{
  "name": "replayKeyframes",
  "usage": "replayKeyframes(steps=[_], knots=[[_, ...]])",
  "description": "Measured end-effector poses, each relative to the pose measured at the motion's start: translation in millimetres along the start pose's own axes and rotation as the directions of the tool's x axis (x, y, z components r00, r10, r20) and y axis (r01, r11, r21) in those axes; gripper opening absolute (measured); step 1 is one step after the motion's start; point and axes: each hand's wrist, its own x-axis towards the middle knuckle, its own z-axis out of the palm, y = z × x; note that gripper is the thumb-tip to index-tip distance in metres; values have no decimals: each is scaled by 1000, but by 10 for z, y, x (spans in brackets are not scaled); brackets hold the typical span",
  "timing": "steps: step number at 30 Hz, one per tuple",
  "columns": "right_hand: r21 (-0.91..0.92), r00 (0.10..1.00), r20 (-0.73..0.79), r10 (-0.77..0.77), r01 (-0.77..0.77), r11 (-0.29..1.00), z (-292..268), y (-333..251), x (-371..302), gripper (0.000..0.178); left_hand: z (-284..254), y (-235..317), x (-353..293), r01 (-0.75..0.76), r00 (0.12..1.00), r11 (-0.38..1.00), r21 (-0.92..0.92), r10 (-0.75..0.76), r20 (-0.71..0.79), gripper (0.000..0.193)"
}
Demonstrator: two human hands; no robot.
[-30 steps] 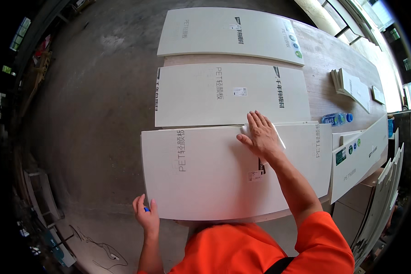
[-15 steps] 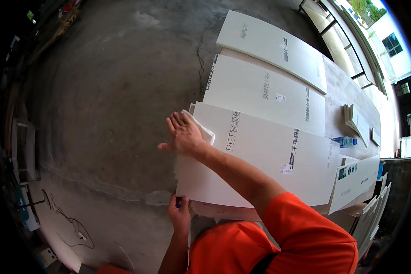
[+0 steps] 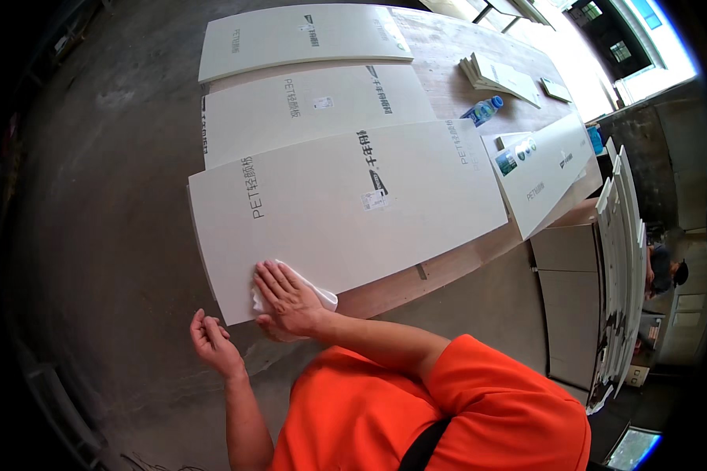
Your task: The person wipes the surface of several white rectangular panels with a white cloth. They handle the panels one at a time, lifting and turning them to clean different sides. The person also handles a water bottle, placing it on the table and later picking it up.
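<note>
A large white panel (image 3: 314, 235) with dark print and a small label lies on the table in front of me. My right hand (image 3: 287, 302) rests on its near left corner, fingers stretched over a folded white cloth (image 3: 322, 298) pressed between palm and panel. Just off that corner, to the left, my left hand (image 3: 214, 343) is raised with its fingers curled. Whether it holds something small is hidden. Two more white panels, a middle one (image 3: 251, 118) and a far one (image 3: 275, 43), lie beyond the first.
A smaller printed panel (image 3: 538, 180) lies at the table's right end, near a water bottle (image 3: 483, 111) and a stack of white strips (image 3: 499, 78). Several boards (image 3: 617, 259) stand on the right. Another person (image 3: 661, 271) is at the far right.
My right hand and the cloth have moved from the panel's left edge to its near corner. My left hand has come away from that corner. The view has swung right.
</note>
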Motion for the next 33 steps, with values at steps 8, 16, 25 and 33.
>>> replayKeyframes(steps=[8, 16, 25, 33], knots=[[-30, 543, -372, 753, -817, 575, -935, 2731, -2026, 102, 1514, 54, 502, -594, 763, 779, 200, 467, 447, 23], [52, 532, -297, 793, -820, 569, -1110, 3353, -2207, 102, 2121, -154, 545, -827, 547, 476, 298, 559, 624, 24], [17, 604, -347, 717, -761, 649, -1938, 4969, -1334, 89, 2242, -78, 470, -849, 522, 392, 355, 514, 680, 28], [56, 662, -306, 684, -705, 707, -2224, 5511, -797, 76, 2196, -57, 485, -856, 516, 326, 402, 495, 699, 26]])
